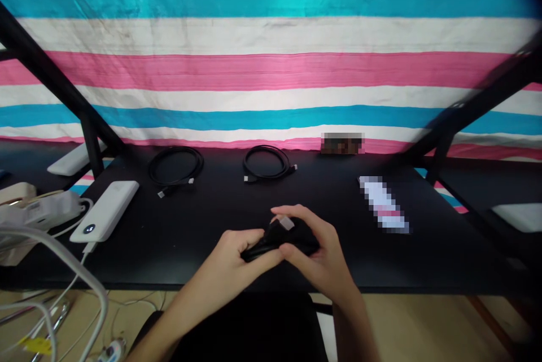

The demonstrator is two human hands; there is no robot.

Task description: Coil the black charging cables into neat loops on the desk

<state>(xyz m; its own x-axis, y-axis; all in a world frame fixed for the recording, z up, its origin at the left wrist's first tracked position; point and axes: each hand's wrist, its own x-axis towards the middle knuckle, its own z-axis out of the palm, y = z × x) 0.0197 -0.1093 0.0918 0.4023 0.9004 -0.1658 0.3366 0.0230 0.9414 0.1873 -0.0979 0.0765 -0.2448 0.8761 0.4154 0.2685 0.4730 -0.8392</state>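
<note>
Between my two hands, above the front part of the black table (203, 263), is a bundled black cable (301, 233) with a pale connector (286, 222) facing up. My left hand (237, 254) grips the bundle's left end, thumb on top. Around its right side curl the fingers and thumb of my right hand (319, 249). Farther back lie two coiled black cables: the left coil (176, 165) and the middle coil (266, 162), each with light-tipped plugs. Part of the bundle is hidden by my fingers.
At left lies a white power bank (105, 210) with a white lead plugged in, near a power strip (40, 215) and loose white cords. A blurred-out phone-like slab (384, 204) lies at right. Black frame bars (55, 74) slant up on both sides before a striped sheet (271, 68).
</note>
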